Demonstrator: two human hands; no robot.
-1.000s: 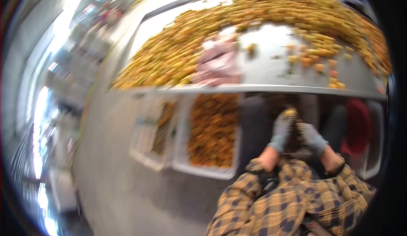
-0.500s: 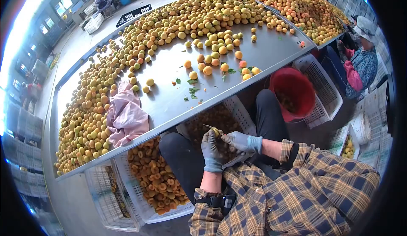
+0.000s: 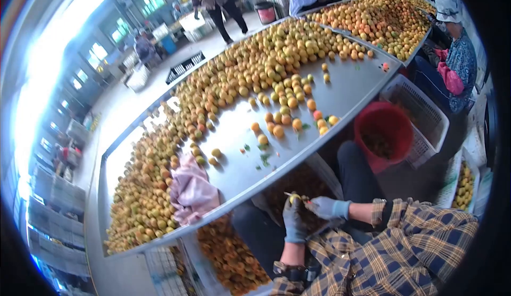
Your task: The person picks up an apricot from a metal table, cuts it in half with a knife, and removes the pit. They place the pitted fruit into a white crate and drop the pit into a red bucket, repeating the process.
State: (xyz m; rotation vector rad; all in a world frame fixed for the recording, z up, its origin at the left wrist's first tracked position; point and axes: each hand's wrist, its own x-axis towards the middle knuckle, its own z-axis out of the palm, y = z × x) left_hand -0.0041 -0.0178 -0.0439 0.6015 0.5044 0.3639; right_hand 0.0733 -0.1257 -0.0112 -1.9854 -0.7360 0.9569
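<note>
Gloved hands (image 3: 310,214) close together above the lap, forearms converging, left gripping a yellow fruit (image 3: 294,197)

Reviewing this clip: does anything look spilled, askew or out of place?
Only minor oddities. A crumpled pink cloth lies on the metal table against the piled fruit, where it could get in the way. Leaf scraps litter the bare metal. I see no clear damage.

A black crate (image 3: 185,67) lies on the floor (image 3: 116,107).
</note>
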